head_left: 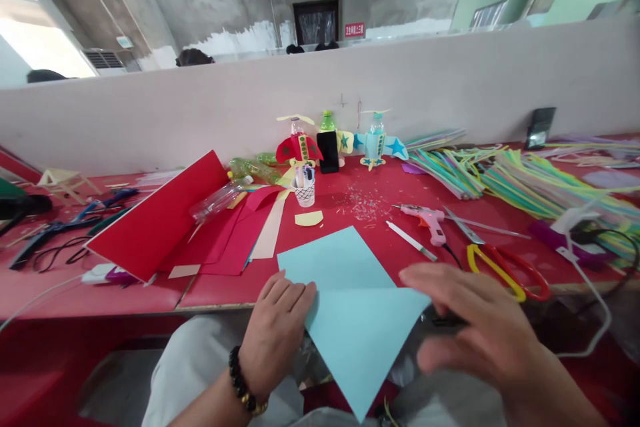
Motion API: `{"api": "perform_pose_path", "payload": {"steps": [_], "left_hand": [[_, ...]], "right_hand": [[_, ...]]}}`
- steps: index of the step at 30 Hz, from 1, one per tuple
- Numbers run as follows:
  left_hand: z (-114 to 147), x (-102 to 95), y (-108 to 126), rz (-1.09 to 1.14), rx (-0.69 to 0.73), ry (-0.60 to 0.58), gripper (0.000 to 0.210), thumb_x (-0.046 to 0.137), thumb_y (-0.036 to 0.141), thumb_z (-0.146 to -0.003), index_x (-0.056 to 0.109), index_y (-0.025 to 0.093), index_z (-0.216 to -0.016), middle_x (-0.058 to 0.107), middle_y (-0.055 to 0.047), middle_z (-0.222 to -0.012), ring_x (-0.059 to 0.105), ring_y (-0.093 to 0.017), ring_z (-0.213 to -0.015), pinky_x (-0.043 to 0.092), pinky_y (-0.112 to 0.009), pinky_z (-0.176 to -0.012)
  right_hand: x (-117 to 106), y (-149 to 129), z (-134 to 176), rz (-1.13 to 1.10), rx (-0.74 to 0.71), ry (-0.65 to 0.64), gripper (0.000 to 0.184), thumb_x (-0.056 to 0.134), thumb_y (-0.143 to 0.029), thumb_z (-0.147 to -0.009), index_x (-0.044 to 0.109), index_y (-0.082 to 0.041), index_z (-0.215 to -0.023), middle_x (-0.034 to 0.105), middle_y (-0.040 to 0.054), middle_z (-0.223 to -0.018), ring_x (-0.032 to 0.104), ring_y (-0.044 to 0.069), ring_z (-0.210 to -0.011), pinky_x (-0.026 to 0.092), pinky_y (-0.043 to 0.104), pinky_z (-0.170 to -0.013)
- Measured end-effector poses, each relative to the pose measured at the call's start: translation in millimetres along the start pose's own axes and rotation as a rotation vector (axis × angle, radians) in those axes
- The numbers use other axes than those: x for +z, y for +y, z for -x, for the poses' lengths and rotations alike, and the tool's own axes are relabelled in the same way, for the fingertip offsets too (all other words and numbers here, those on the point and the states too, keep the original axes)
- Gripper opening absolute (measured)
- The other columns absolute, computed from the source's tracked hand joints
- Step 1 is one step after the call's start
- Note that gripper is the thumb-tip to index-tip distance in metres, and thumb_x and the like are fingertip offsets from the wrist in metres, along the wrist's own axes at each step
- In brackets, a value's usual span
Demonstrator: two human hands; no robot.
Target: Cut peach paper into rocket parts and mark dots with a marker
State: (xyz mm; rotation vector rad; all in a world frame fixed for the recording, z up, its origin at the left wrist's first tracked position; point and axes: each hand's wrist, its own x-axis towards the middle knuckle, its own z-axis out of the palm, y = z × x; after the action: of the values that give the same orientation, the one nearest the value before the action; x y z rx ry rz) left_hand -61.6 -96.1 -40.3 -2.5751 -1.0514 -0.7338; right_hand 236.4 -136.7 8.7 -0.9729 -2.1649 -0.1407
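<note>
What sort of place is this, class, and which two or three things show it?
Probably a craft workshop or craft class: the left hand holds a blue sheet, a glue gun lies on the red table, and winged bottles stand toward its back.

"What's that on the person's left arm [210,407]?"

"A bracelet [239,375], just behind the left hand [280,327]. Round beads, strung close together, mostly black and glossy."

"Mostly?"

"There's a cluster of gold-coloured ones at one end of the stretch I can see."

"And the right arm [550,373]?"

"Bare from the right hand [470,313] back, as far as it shows. The left forearm is bare too, apart from those beads."

"What about the clothes?"

"Pale trousers [200,353], off-white or light grey; I can't settle which. The cloth looks plain and loose, with soft creases over the legs."
</note>
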Motion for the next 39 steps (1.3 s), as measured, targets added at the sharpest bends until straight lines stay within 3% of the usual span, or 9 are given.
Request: {"api": "perform_pose_path", "payload": {"steps": [5,9,13,17,22,24,27,32,39], "left_hand": [[-13.3,-15.8,4.4,0.01,0.004,0.096,0.034,0.034,0.007,-0.093,0.06,0.011,-0.114,0.068,-0.01,-0.097,0.057,-0.023,-0.09,0.045,-0.043,-0.091],[-21.1,-29.0,2.8,0.024,-0.03,0.152,0.03,0.042,0.009,-0.091,0.061,0.011,-0.115,0.067,-0.01,-0.098,0.056,-0.024,-0.091,0.045,-0.041,-0.087],[-34.8,-40.9,-4.8,0.005,-0.091,0.214,0.025,0.051,0.01,-0.089,0.065,0.012,-0.109,0.068,-0.01,-0.093,0.057,-0.023,-0.086,0.046,-0.039,-0.083],[-52.3,-55.9,-18.4,-0.084,-0.163,0.35,0.021,0.055,0.007,-0.086,0.068,0.014,-0.101,0.068,-0.007,-0.087,0.057,-0.021,-0.08,0.046,-0.036,-0.076],[-71.7,-74.1,-21.3,-0.135,-0.23,0.507,0.026,0.05,0.008,-0.087,0.066,0.019,-0.105,0.063,-0.006,-0.089,0.056,-0.021,-0.082,0.046,-0.037,-0.078],[-74.3,-72.9,-14.4,-0.142,-0.234,0.457,0.028,0.049,0.009,-0.087,0.064,0.021,-0.107,0.061,-0.006,-0.089,0.055,-0.021,-0.082,0.046,-0.038,-0.077],[-69.8,-56.5,0.6,-0.133,-0.195,0.191,0.022,0.049,0.013,-0.087,0.063,0.02,-0.102,0.057,-0.006,-0.083,0.051,-0.022,-0.079,0.046,-0.04,-0.075],[-50.3,-12.5,22.9,-0.08,-0.125,-0.185,0.004,0.053,0.018,-0.088,0.057,0.018,-0.086,0.053,-0.004,-0.083,0.047,-0.022,-0.078,0.045,-0.04,-0.072],[-20.4,16.5,23.3,0.026,-0.087,-0.322,0.008,0.059,0.021,-0.086,0.057,0.018,-0.094,0.057,-0.004,-0.089,0.051,-0.022,-0.085,0.046,-0.039,-0.079]], "right_hand": [[-5.2,-11.1,17.4,0.195,-0.161,-0.14,0.066,0.058,-0.057,-0.085,0.047,-0.016,-0.136,0.068,0.0088,-0.121,0.069,0.019,-0.094,0.053,0.028,-0.071],[-2.8,-12.3,22.1,0.271,-0.158,-0.108,0.06,0.06,-0.03,-0.09,0.037,-0.022,-0.145,0.06,0.0087,-0.134,0.07,0.018,-0.086,0.053,0.031,-0.069],[11.6,-21.3,12.4,0.214,-0.117,-0.157,0.055,0.049,-0.028,-0.095,0.033,-0.021,-0.147,0.046,0.0138,-0.145,0.069,0.02,-0.087,0.055,0.034,-0.066],[41.2,-27.4,5.2,0.134,-0.013,-0.022,0.07,0.057,-0.033,-0.09,0.023,-0.02,-0.15,0.038,0.0187,-0.15,0.062,0.027,-0.111,0.056,0.036,-0.071],[72.8,-33.4,-1.6,0.051,0.078,0.133,0.088,0.068,-0.028,-0.083,0.014,-0.021,-0.152,0.026,0.0216,-0.154,0.063,0.028,-0.105,0.057,0.037,-0.073],[81.4,-34.6,-4.5,0.078,0.061,0.171,0.096,0.071,-0.029,-0.079,0.01,-0.02,-0.153,0.021,0.0206,-0.156,0.054,0.034,-0.12,0.054,0.045,-0.085],[92.9,-31.0,-5.8,0.157,0.023,0.209,0.098,0.073,-0.034,-0.077,0.013,-0.02,-0.153,0.019,0.0181,-0.157,0.038,0.04,-0.132,0.042,0.056,-0.098],[103.0,-8.4,2.6,0.213,0.015,0.061,0.053,0.059,-0.014,-0.086,0.046,-0.021,-0.137,0.057,0.0129,-0.133,0.049,0.033,-0.121,0.04,0.051,-0.096],[94.6,29.9,15.2,0.112,-0.074,-0.044,0.026,0.046,-0.006,-0.087,0.066,-0.017,-0.1,0.074,0.0066,-0.092,0.065,0.023,-0.09,0.045,0.042,-0.085]]}}
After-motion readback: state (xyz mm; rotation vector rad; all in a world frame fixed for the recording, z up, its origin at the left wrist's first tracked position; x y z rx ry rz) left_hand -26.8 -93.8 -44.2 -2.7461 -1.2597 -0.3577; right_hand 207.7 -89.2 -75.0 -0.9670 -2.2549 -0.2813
